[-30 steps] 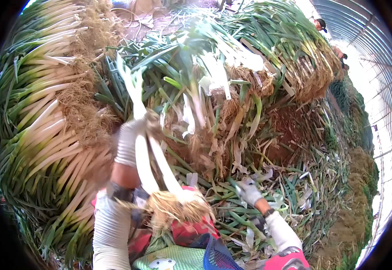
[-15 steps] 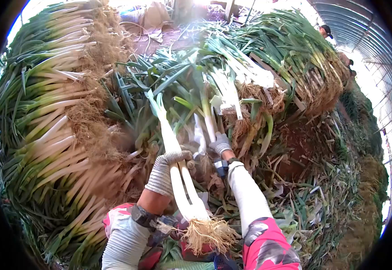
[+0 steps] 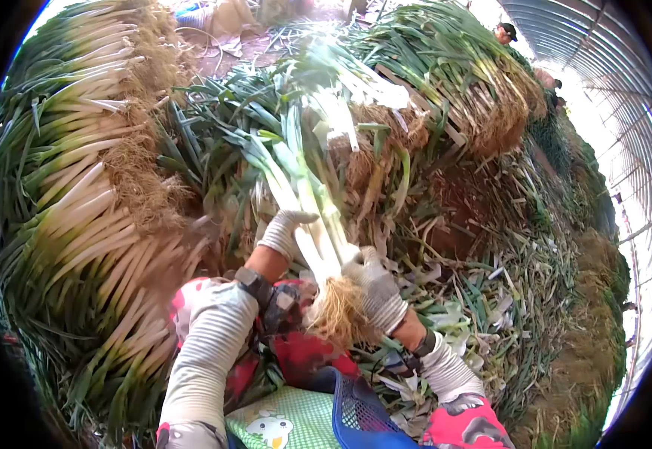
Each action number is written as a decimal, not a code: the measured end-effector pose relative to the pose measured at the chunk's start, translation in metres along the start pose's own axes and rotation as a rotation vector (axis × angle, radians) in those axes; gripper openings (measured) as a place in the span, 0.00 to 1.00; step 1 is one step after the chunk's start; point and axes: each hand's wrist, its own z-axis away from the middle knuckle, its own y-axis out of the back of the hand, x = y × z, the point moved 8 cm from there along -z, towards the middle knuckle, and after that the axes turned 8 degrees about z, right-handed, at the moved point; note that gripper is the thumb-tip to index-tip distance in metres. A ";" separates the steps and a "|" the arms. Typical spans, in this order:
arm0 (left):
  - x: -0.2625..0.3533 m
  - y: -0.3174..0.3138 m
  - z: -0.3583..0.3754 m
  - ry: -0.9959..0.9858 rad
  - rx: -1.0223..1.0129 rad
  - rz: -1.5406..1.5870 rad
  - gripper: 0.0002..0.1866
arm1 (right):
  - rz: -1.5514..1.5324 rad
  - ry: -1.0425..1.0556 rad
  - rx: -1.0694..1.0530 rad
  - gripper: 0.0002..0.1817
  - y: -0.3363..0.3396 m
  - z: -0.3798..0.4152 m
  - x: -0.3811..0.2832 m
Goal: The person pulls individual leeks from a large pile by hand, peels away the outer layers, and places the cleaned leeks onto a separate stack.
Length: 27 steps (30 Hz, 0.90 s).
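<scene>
A small bunch of leeks [image 3: 318, 243] with white stalks slants in front of me, leaves pointing away and tangled brown roots [image 3: 338, 313] towards my lap. My left hand [image 3: 285, 230], in a pale ribbed glove, is closed round the stalks from the left side, its thumb lying across them. Lower down, beside the root end, my right hand [image 3: 377, 286] in a similar glove grips the bunch from the right. Its fingertips are partly hidden behind the stalks. Just beyond the bunch lies a heap of untidy leeks [image 3: 225, 123].
A long row of leeks [image 3: 79, 202] with white stalks lines the left. More rooted leeks [image 3: 483, 90] are piled at the back right. Peeled leaf scraps [image 3: 490, 299] litter the right-hand ground. A person [image 3: 505, 34] shows at the far right, beneath a curved frame roof [image 3: 588, 52].
My right hand has come back from the heap to the root end of the bunch. The held bunch now has more stalks and its roots sit higher. The camera view has shifted.
</scene>
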 end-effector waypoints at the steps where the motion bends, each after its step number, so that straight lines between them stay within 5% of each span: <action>1: -0.003 -0.006 -0.012 -0.018 -0.129 0.104 0.12 | 0.100 0.211 0.106 0.11 0.016 -0.003 -0.018; 2: -0.008 0.000 -0.023 0.009 -0.158 0.114 0.12 | 0.216 0.409 0.238 0.10 0.032 -0.002 -0.035; 5: 0.007 0.000 -0.013 -0.024 -0.150 0.082 0.11 | -0.295 0.190 -0.063 0.10 0.014 0.005 -0.018; 9: 0.031 0.008 -0.017 -0.182 -0.189 0.063 0.12 | -0.154 0.034 -0.109 0.08 0.016 0.047 0.001; 11: 0.053 0.008 -0.009 -0.282 -0.210 0.153 0.12 | 0.200 0.105 -0.134 0.07 0.023 0.096 0.026; 12: 0.068 0.006 0.001 -0.333 -0.219 0.200 0.13 | 0.318 0.025 -0.198 0.08 0.021 0.131 0.055; 13: 0.084 -0.010 0.019 -0.306 -0.335 0.211 0.14 | 0.294 -0.333 -0.409 0.10 0.010 0.177 0.111; 14: 0.097 -0.010 0.025 -0.314 -0.310 0.221 0.15 | 0.656 -0.630 -0.784 0.17 0.021 0.243 0.162; 15: 0.107 -0.008 0.028 -0.329 -0.285 0.232 0.15 | 0.699 -0.787 -0.878 0.20 0.029 0.294 0.203; 17: 0.105 0.000 0.014 -0.314 -0.260 0.232 0.16 | 0.500 -0.884 -0.635 0.24 0.045 0.321 0.220; 18: 0.092 -0.006 0.011 -0.257 -0.279 0.367 0.17 | 0.357 -0.808 -0.462 0.26 0.043 0.300 0.216; 19: 0.084 -0.006 0.006 -0.268 -0.277 0.366 0.16 | 0.546 -0.854 -0.607 0.26 0.039 0.265 0.198; 20: 0.080 -0.006 0.000 -0.302 -0.289 0.299 0.16 | 0.450 -0.573 -0.391 0.27 0.028 0.221 0.175; 23: 0.066 -0.014 -0.009 -0.332 -0.302 0.238 0.15 | -0.417 -0.394 -0.109 0.22 0.014 0.084 0.046; 27: 0.066 -0.007 -0.036 -0.415 -0.257 0.265 0.16 | -1.034 -0.266 -0.270 0.19 -0.035 -0.013 -0.029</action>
